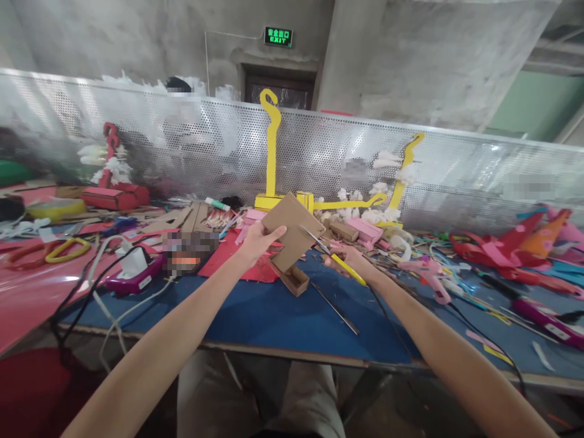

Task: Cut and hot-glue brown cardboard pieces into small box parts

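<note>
My left hand [261, 243] grips a flat piece of brown cardboard [294, 228] by its left side, thumb on top. In my right hand [349, 263] are scissors with yellow handles [349, 269]; their blades reach the right part of the cardboard. Below the cardboard, a small open cardboard box [297, 282] rests on the blue tabletop [255, 316], partly hidden by the sheet. A thin metal tool [335, 309] lies just right of that box.
Yellow hook-shaped pieces [272, 146] stand behind my hands, before a perforated metal screen [205, 146]. A pink glue gun [429, 277] lies right, a purple power strip [137, 277] with cables left. Red sheet [223, 261] and scraps surround the work spot.
</note>
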`<state>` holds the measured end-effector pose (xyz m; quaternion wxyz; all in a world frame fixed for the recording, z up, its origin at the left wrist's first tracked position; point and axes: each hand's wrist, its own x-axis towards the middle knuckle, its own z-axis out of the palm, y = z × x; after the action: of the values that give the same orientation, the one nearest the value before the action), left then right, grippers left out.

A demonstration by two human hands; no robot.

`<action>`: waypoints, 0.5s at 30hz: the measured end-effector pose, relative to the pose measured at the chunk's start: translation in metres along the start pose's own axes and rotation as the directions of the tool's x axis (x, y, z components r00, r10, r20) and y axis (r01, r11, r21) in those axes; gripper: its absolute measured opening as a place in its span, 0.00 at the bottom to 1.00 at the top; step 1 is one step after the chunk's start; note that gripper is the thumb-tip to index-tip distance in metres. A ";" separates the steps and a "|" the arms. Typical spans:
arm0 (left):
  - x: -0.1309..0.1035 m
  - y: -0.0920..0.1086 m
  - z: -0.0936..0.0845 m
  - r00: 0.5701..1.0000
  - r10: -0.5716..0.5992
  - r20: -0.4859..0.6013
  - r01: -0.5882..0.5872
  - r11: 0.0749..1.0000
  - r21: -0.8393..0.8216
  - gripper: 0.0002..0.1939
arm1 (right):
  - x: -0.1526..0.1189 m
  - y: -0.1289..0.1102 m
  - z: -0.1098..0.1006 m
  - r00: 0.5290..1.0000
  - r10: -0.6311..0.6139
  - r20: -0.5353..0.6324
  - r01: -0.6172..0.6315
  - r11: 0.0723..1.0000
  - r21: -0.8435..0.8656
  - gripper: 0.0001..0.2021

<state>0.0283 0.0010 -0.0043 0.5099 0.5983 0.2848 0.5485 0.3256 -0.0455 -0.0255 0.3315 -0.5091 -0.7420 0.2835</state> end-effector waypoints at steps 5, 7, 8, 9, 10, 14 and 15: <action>-0.001 0.005 -0.002 1.000 0.000 0.022 0.000 1.000 -0.002 0.28 | 0.003 -0.001 0.003 0.993 -0.101 -0.067 0.094 0.990 -0.106 0.24; 0.000 0.006 -0.003 1.000 0.004 0.016 -0.003 1.000 -0.012 0.29 | 0.005 -0.003 0.004 0.983 -0.147 -0.109 0.128 0.978 -0.166 0.24; 0.001 0.006 -0.003 1.000 0.009 0.004 -0.008 1.000 -0.023 0.30 | 0.006 -0.004 0.005 0.978 -0.162 -0.127 0.136 0.971 -0.195 0.24; 0.002 0.006 -0.002 1.000 0.014 -0.012 -0.015 0.999 -0.037 0.31 | 0.007 -0.006 0.005 0.975 -0.172 -0.141 0.138 0.965 -0.222 0.23; 0.002 0.005 -0.002 0.999 0.020 -0.032 -0.022 0.998 -0.056 0.32 | 0.008 -0.007 0.006 0.973 -0.177 -0.150 0.136 0.960 -0.246 0.23; 0.006 0.002 0.001 0.994 0.020 -0.107 -0.036 0.988 -0.153 0.30 | 0.012 -0.008 0.004 0.975 -0.152 -0.159 0.096 0.944 -0.316 0.25; 0.008 0.003 0.000 0.992 0.016 -0.129 -0.039 0.982 -0.184 0.29 | 0.012 -0.006 0.002 0.976 -0.139 -0.165 0.078 0.941 -0.330 0.26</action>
<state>0.0291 0.0072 0.0009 0.5370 0.5158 0.2557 0.6166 0.3173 -0.0360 -0.0197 0.3270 -0.5389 -0.7709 0.0911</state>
